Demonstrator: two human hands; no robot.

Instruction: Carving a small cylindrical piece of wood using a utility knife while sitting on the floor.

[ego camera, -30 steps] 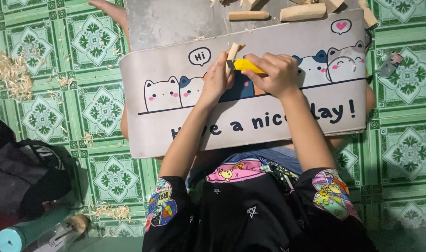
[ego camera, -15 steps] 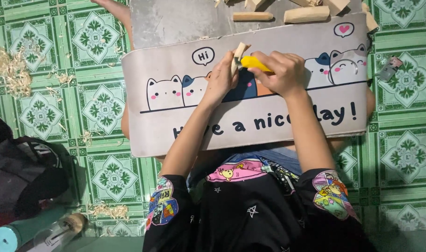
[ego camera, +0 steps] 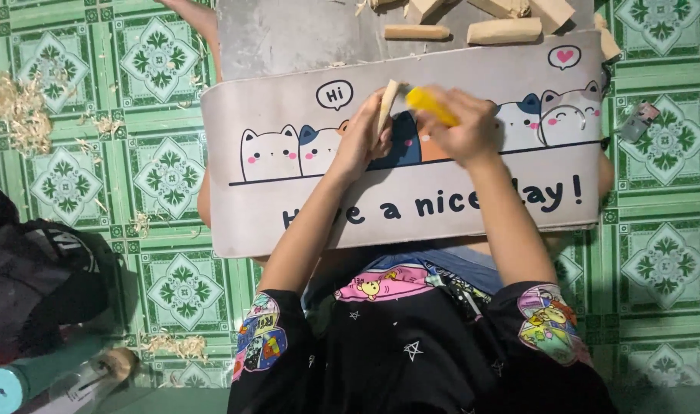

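My left hand (ego camera: pixel 363 139) grips a short pale wooden stick (ego camera: pixel 385 106), held upright over a grey mat (ego camera: pixel 289 207) printed with cartoon cats that lies across my lap. My right hand (ego camera: pixel 459 125) is closed on a knife with a yellow handle (ego camera: pixel 429 103), its tip meeting the stick near its top. The blade itself is blurred and hard to make out. Both hands are close together above the middle of the mat.
Several cut wood pieces (ego camera: pixel 503 31) lie on a grey board (ego camera: pixel 289 38) beyond the mat. Wood shavings (ego camera: pixel 16 111) are scattered on the green patterned floor tiles. A dark bag (ego camera: pixel 36 284) and a teal cylinder (ego camera: pixel 24 379) sit at lower left. A small metal object (ego camera: pixel 640 121) lies right.
The view has shifted slightly, so the mat sits a little lower in frame. My right hand with the yellow-handled knife has moved a short way along the stick; the left hand keeps its grip.
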